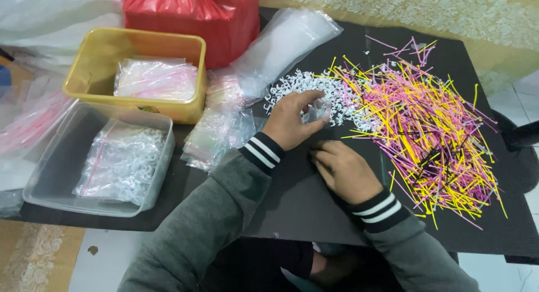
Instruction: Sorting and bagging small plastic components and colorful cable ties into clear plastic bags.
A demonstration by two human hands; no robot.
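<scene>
My left hand (292, 119) holds a small clear plastic bag (319, 109) at the near edge of a heap of small white plastic clips (314, 87) on a black tabletop (292, 202). My right hand (345, 169) rests palm down on the black surface just below it, fingers curled toward the clips; I cannot see anything in it. A large spread of pink and yellow thin sticks (426, 123) lies to the right of both hands.
A yellow tub (90, 73) holds filled bags. A clear tub (62, 163) at the near left holds a bag of white clips. Loose clear bags (224, 123) lie between tubs and hands. A red bag (191, 14) stands at the back.
</scene>
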